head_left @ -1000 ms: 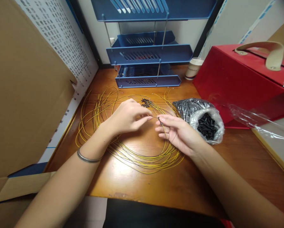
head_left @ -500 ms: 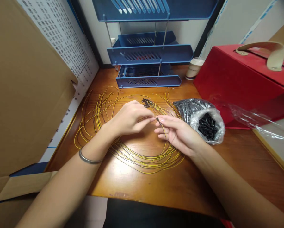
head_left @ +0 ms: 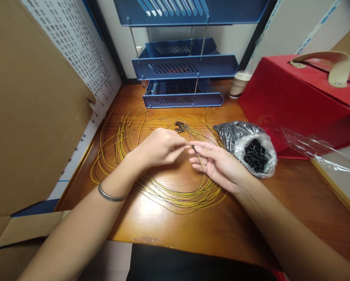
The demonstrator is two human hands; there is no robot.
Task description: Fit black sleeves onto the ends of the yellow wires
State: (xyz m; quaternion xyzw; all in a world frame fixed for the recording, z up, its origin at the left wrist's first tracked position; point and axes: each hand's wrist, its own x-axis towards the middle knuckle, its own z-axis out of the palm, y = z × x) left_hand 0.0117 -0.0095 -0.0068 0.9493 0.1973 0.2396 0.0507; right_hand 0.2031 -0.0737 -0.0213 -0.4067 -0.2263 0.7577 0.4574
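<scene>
Both hands meet above a loose coil of thin yellow wires [head_left: 163, 191] on the wooden desk [head_left: 192, 222]. My left hand [head_left: 159, 147] is closed in a pinch on the end of one yellow wire. My right hand [head_left: 218, 166] lies palm up, its fingertips pinching a small black sleeve [head_left: 194, 148] on that same wire end. The fingertips of both hands touch. A bunch of wire ends with black sleeves [head_left: 179, 126] lies just behind the hands. A clear plastic bag of black sleeves [head_left: 252, 150] sits open to the right of my right hand.
A blue stacked letter tray [head_left: 182, 68] stands at the back of the desk with a paper cup [head_left: 238, 84] beside it. A red case with a tan handle [head_left: 303, 93] fills the right side. Cardboard sheets [head_left: 29, 117] lean along the left edge.
The hands have closed the small gap between them, so the fingertips now touch. The black sleeve has moved slightly left toward my left hand.
</scene>
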